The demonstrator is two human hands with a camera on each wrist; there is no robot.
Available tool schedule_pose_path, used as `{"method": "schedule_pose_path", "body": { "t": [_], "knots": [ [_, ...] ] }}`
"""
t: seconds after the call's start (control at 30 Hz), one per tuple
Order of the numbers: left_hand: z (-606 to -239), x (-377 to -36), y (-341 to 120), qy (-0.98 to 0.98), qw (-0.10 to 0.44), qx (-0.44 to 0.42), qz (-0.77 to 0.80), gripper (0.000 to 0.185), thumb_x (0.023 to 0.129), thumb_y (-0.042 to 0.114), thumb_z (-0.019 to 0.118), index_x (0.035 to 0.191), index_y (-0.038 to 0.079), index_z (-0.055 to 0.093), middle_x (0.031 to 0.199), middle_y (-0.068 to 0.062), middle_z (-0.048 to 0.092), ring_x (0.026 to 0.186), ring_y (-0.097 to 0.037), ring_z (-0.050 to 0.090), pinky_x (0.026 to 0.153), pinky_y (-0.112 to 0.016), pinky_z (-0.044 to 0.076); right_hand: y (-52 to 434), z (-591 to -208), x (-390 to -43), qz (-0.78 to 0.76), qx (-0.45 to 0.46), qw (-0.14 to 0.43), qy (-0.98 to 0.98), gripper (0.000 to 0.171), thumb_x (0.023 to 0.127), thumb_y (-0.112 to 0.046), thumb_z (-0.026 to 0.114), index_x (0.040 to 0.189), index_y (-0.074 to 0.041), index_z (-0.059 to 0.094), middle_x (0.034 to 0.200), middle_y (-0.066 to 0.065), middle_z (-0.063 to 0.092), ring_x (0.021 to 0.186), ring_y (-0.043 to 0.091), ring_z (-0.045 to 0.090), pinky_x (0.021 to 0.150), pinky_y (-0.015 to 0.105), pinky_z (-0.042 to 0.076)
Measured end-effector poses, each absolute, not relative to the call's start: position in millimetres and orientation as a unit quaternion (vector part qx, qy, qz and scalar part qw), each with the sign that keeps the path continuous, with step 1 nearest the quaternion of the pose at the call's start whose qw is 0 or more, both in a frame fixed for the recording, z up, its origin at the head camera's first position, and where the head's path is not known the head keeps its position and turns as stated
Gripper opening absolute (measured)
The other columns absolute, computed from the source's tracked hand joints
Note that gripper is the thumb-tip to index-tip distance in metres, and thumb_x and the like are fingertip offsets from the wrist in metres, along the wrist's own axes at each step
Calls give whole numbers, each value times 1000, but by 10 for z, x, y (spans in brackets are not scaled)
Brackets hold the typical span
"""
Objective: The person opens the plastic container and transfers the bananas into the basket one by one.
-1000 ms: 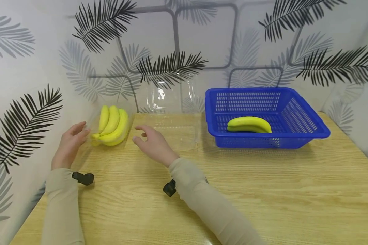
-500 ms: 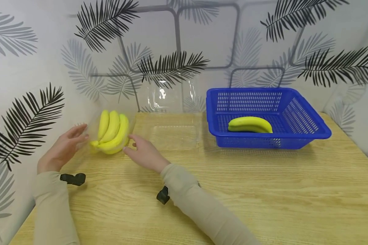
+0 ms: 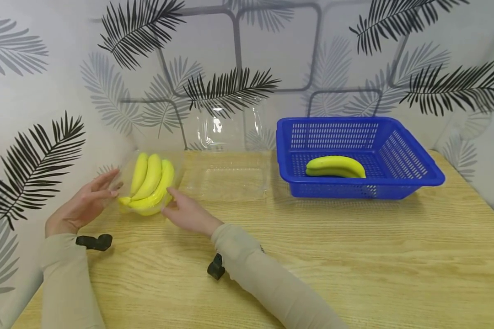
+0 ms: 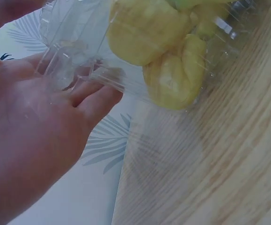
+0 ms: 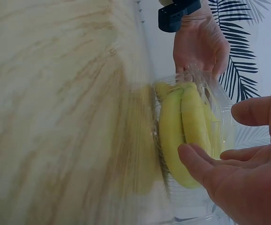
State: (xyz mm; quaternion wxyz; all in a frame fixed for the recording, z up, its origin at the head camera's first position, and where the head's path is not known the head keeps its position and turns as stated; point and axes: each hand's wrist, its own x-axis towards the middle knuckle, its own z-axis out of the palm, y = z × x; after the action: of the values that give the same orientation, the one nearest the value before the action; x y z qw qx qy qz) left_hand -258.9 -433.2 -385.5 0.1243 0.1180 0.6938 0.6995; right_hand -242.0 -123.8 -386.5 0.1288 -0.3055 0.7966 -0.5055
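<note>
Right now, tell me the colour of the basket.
Blue; the basket shows best in the head view.

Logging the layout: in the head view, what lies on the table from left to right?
Left hand → bunch of bananas → empty clear box → blue basket holding a single banana.

- Wooden table (image 3: 354,256) carries a blue basket (image 3: 395,183).
- Left of the basket lies an open clear box (image 3: 230,183).
- Further left, a clear box with bananas (image 3: 150,183).
</note>
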Motion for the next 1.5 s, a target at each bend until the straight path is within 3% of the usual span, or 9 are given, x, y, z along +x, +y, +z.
{"method": "schedule_pose_path", "body": {
  "t": [0.27,0.57,0.73,0.97,1.07,1.23,1.37,1.5],
  "knots": [
    [-3873,-2553,-4345,678,122,126,714,75,99,-4,42,157,6,-5,162,-11,-18,148,-28,-11,118,-33,-4,-1254,-3921,-2431,-519,-313,158,779,63,102,-16,51,156,-6,21,156,10,33,132,20,48,101,23,42],
    [-3751,-2526,-4345,670,113,148,718,72,101,-5,39,157,6,-4,162,-9,-17,149,-24,-9,118,-29,-3,-1237,-3857,-2447,-548,-331,133,756,63,101,-11,50,156,-8,21,150,14,41,130,19,49,96,21,44],
    [-3580,-2504,-4264,698,99,135,696,71,101,-1,42,159,13,4,164,-6,-13,149,-22,-5,118,-27,6,-1197,-3748,-2420,-585,-305,111,743,61,100,-11,53,155,-10,28,142,15,49,123,16,53,89,22,49],
    [-3313,-2463,-4036,697,94,143,697,70,101,-2,42,159,14,7,164,-1,-6,149,-21,-5,119,-34,1,-1066,-3586,-2434,-631,-267,70,725,64,97,-15,60,154,-13,32,148,9,41,109,13,57,79,24,53],
    [-3227,-2463,-3917,707,85,159,684,69,101,-3,44,159,13,11,165,-3,-2,149,-23,-2,119,-32,4,-967,-3520,-2457,-633,-251,54,731,66,97,-21,62,155,-13,31,149,9,40,104,9,58,75,25,54],
    [-3088,-2449,-3696,722,71,176,666,69,100,-3,47,158,11,15,164,-4,3,149,-25,1,119,-33,3,-783,-3396,-2478,-639,-229,39,733,68,97,-25,63,155,-12,29,137,7,53,91,12,65,69,28,53],
    [-2999,-2438,-3487,731,63,178,656,69,99,-2,50,158,8,14,164,-7,5,149,-26,3,119,-37,3,-617,-3308,-2494,-640,-219,22,736,66,98,-24,63,154,-11,31,121,7,61,82,15,68,73,30,52],
    [-2955,-2456,-3269,754,53,176,631,71,99,2,53,158,7,14,164,-9,7,149,-29,3,119,-37,6,-396,-3252,-2501,-634,-216,8,743,62,98,-26,60,153,-11,35,127,7,57,82,17,67,83,35,51]
  ]
}}
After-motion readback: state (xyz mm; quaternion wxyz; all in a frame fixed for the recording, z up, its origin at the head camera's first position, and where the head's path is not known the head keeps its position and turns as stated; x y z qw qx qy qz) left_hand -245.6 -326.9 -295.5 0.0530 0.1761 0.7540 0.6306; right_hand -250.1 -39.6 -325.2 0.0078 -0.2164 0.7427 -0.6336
